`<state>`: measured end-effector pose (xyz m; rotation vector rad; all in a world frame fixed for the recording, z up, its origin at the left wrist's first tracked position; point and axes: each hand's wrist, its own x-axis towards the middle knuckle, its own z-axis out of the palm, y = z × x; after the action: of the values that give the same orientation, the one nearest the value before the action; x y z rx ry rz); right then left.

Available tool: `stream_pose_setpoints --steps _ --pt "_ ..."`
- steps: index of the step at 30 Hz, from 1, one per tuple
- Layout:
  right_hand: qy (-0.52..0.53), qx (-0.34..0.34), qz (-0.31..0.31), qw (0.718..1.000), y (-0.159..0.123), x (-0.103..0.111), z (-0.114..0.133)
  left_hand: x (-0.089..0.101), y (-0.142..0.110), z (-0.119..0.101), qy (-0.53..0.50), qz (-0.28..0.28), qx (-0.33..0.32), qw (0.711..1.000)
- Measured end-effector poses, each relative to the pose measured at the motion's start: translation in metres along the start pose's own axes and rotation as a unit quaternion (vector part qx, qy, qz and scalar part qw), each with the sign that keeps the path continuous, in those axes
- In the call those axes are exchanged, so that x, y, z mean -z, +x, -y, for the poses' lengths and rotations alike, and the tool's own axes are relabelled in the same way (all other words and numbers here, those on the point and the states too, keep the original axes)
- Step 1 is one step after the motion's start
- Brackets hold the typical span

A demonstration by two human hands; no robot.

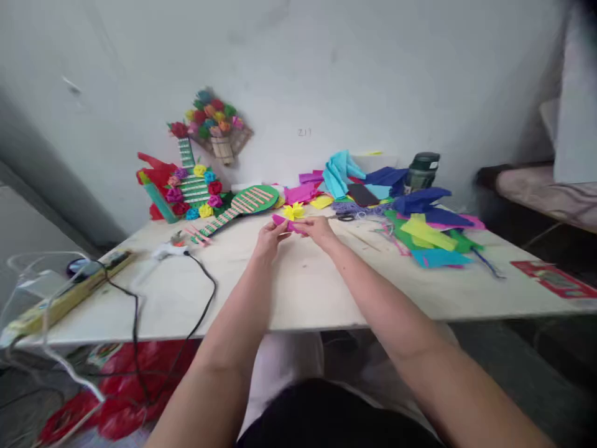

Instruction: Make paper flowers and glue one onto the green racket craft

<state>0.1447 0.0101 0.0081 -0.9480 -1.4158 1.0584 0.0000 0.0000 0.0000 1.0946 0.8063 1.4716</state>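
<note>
Between my two hands is a small piece of magenta paper [280, 219], which looks like crepe paper, held just above the table. My left hand [270, 238] has its fingers closed on the left end. The right end is pinched by my right hand [318, 228]. Right behind the paper lies a yellow paper flower [293, 210]. To the left of it is a green guitar-like shape [254, 199] with pinkish strips across it. Black-handled scissors [345, 218] lie to the right of my right hand.
Coloured paper sheets [429, 233] pile up at the right, near a dark green bottle [422, 171]. A glue gun [170, 250] and black cord [212, 280] lie at the left, beside a power strip [69, 295]. A flower-trimmed guitar shape [194, 186] leans on the wall.
</note>
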Motion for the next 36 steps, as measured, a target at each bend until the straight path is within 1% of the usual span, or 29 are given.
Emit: stream_pose_setpoints --steps 6,10,14,17,20,24,27,30,33,36 --pt "-0.035 0.03 -0.02 0.999 0.0 0.0 0.0 0.001 0.003 0.004 -0.037 0.015 0.021 0.999" --pt "-0.035 0.044 -0.035 0.998 0.001 0.0 -0.002 -0.002 0.003 0.008 -0.068 0.025 0.042 0.996" --pt "-0.025 0.049 -0.046 0.997 0.001 -0.005 -0.007 -0.005 0.003 0.013 -0.07 0.044 0.04 0.996" --pt "-0.015 0.054 -0.04 0.998 0.0 -0.007 -0.008 -0.003 0.004 0.016 -0.063 0.037 0.033 0.997" --pt "-0.019 0.05 -0.03 0.998 -0.003 -0.005 -0.005 -0.001 0.006 0.015 -0.059 0.024 0.037 0.997" --pt "-0.042 0.04 -0.068 0.996 -0.001 0.004 0.0 0.002 0.006 0.009 -0.077 0.004 0.06 0.995" --pt "-0.058 0.056 -0.085 0.993 0.001 0.011 0.001 0.002 0.004 0.006 -0.096 0.009 0.094 0.991" --pt "-0.067 0.109 -0.059 0.99 0.001 0.012 0.002 0.002 0.002 0.004 -0.101 0.025 0.117 0.988" --pt "-0.086 0.179 -0.004 0.98 0.0 0.008 0.004 0.002 0.001 0.004 -0.097 0.033 0.129 0.986" --pt "-0.123 0.214 0.044 0.968 -0.001 0.004 0.005 0.002 0.0 0.004 -0.093 0.03 0.132 0.986"
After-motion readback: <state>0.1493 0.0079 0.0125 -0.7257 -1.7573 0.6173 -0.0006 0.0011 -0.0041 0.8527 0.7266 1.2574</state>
